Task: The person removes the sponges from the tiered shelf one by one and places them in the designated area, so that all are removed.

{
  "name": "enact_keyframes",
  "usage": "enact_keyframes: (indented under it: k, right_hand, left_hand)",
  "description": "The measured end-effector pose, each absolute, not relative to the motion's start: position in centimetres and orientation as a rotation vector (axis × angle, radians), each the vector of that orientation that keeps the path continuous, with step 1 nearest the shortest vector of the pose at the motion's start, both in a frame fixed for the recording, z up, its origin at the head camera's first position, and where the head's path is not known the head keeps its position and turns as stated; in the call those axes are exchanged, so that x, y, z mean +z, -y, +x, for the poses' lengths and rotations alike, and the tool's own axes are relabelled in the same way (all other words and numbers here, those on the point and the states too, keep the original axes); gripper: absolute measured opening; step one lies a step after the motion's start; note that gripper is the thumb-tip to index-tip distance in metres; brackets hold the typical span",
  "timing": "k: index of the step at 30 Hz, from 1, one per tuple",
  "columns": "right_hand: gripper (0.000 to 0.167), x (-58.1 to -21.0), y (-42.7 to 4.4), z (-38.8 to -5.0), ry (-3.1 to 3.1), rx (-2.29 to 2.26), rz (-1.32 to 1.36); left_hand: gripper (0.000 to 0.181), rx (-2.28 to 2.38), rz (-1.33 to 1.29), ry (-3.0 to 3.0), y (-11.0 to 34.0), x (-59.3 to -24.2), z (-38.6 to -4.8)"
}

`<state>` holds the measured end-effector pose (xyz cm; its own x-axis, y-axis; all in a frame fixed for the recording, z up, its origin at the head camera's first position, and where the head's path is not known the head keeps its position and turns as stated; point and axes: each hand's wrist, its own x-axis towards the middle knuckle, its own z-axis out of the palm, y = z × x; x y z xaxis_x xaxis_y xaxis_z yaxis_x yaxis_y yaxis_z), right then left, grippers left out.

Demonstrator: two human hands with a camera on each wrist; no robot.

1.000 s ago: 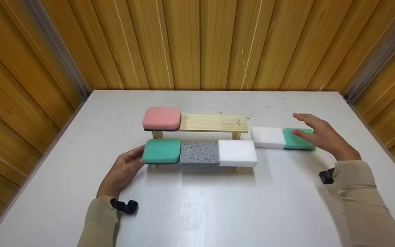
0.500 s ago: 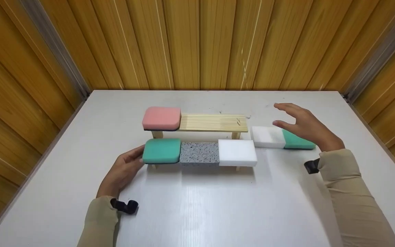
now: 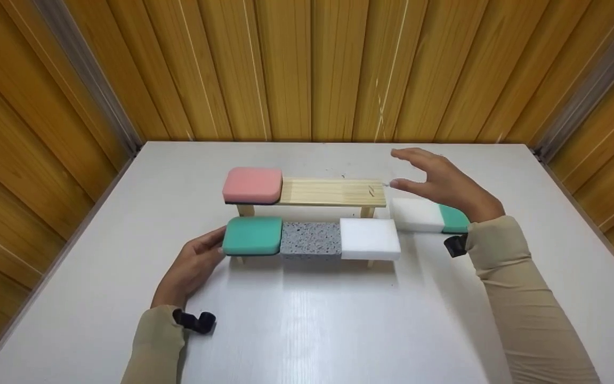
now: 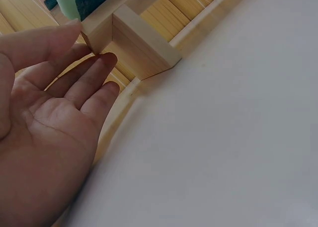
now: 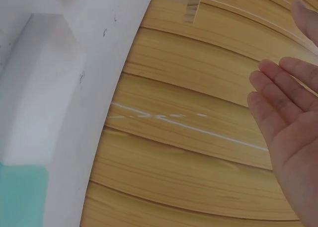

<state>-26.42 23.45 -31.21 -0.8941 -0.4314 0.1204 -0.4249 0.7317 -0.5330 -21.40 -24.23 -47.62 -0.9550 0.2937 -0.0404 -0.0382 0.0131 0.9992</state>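
My left hand holds the left end of a small two-tier wooden stand, thumb and fingers at the plank's end. On the front tier sit a green sponge, a grey speckled block and a white sponge, side by side. The rear tier carries a pink sponge at its left end; bare plank stretches to the right of it. My right hand is raised past the stand's right end, its fingers apart and nothing in them.
Right of the stand, a white sponge and a green sponge lie end to end on the white table; the right forearm partly covers the green one. Wood-panelled walls close off the back and both sides.
My right hand has moved left and farther back, from above the green sponge on the table to near the rear tier's right end. The left hand, stand and sponges stay put.
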Motion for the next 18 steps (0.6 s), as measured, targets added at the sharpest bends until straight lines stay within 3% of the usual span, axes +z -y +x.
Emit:
enact_keyframes:
  k: [18]
  right_hand:
    - [0.072, -30.0, -17.4, -27.8, -2.802, -0.974, -0.861]
  left_hand:
    - [0.056, 2.040, 0.226, -2.041, 24.3, -47.8, -21.5]
